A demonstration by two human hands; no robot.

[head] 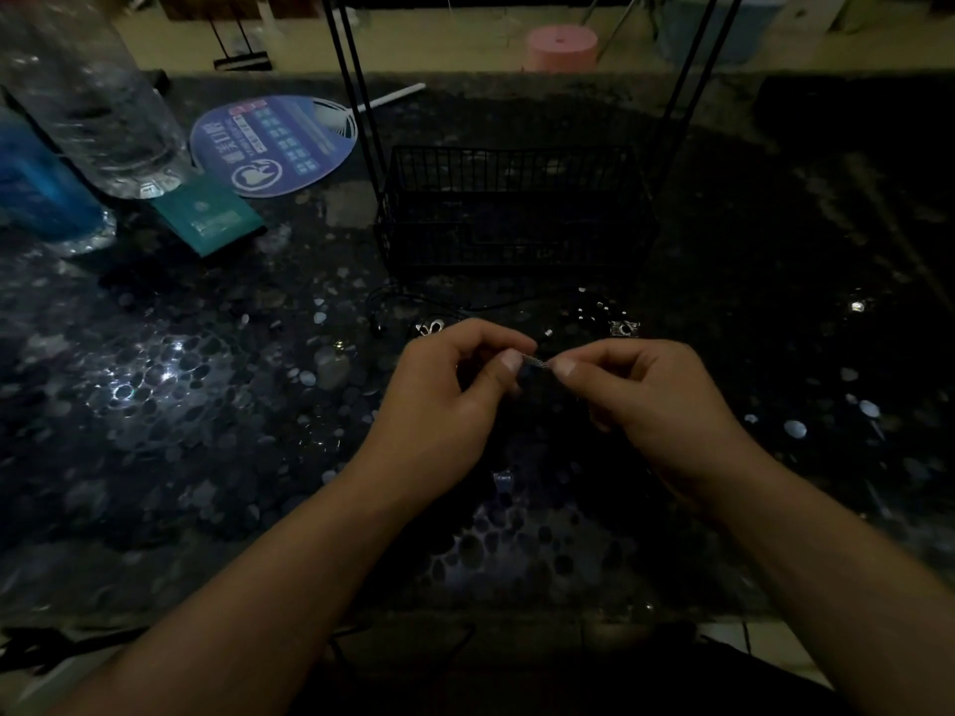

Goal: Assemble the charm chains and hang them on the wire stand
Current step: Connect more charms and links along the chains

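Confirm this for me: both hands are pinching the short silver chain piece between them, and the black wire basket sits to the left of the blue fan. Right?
Not quite. The head view shows the black wire basket to the right of the blue fan, not the left. Both the left hand and right hand do pinch the short silver chain piece.

Wire stand (511,209) behind hands; fan (274,144), bottle (98,105) far left.

The wire stand (511,209) loses its uprights past the top edge. Just in front of its basket, small silvery bits (622,328) on the worktop (206,405) are too tiny and dim to identify. Left of the stand, a clear bottle (88,95) is cropped.
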